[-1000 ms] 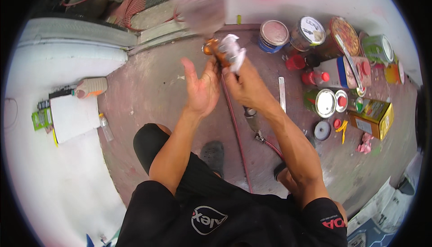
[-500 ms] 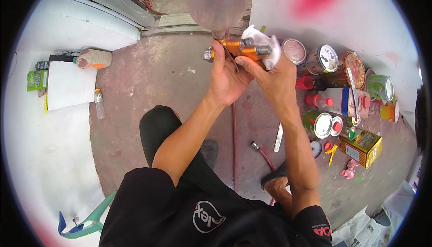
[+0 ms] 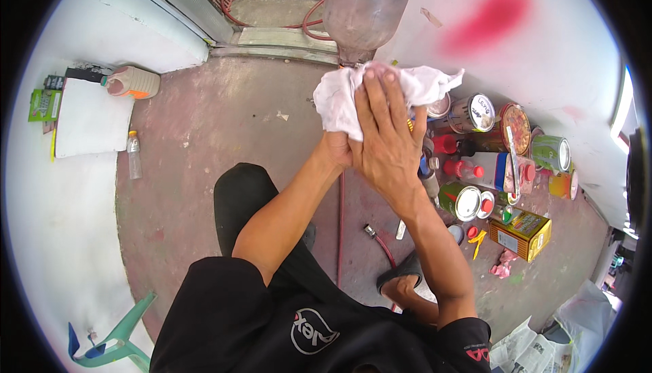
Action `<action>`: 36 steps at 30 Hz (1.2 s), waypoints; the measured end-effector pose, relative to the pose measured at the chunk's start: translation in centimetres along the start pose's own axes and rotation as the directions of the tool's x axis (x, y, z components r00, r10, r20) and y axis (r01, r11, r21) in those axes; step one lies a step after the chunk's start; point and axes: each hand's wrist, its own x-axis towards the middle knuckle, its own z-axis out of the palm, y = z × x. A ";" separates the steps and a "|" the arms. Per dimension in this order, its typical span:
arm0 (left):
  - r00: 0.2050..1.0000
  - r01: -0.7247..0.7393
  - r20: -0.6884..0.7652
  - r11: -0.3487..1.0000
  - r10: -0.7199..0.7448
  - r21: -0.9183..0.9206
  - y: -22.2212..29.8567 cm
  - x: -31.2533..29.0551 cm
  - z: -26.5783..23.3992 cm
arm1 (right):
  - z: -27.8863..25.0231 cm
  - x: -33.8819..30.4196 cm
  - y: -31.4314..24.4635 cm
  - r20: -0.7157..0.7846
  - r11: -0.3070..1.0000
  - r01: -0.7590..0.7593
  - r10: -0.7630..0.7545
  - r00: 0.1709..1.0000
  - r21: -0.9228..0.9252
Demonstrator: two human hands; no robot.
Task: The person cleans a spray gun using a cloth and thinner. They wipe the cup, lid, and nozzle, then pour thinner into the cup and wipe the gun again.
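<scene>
A spray gun's translucent grey cup [image 3: 367,13] stands above my hands, upright. A white cloth [image 3: 339,98] drapes over the gun's body and hides nearly all of it. My right hand [image 3: 386,128] presses the cloth down from above, its fingers long and close together along the fabric. Below it, my left hand [image 3: 337,149] supports the gun; its fingers are covered by the cloth and my right hand. Only a small bit of orange metal peeks out beside my right fingers.
Several paint cans [image 3: 468,200] and bottles crowd the floor at right, along a white panel [image 3: 570,54] with a red sprayed patch. A yellow tin [image 3: 521,234] stands nearer. Red hose [image 3: 341,230] crosses the floor. At left are a plastic bottle [image 3: 134,155] and a green part [image 3: 125,332].
My right hand has brought the cloth up and over the gun's orange body, which was exposed before. The gun and cup have shifted right and lower in view.
</scene>
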 end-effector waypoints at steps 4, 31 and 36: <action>0.906 0.357 0.406 0.736 -0.121 -0.576 0.9 2.1 -2.2 | -0.3 -1.4 0.2 0.096 0.996 0.049 -0.042 0.994 -0.076; 0.898 0.439 -0.145 0.845 -0.415 0.305 -0.3 0.3 1.7 | 1.9 -6.1 0.4 0.168 0.687 -0.620 0.607 0.776 0.379; 0.837 0.538 -0.330 0.764 -0.436 0.355 -2.5 -1.5 0.2 | 5.2 -10.1 0.4 0.185 0.767 -0.501 0.468 0.864 0.400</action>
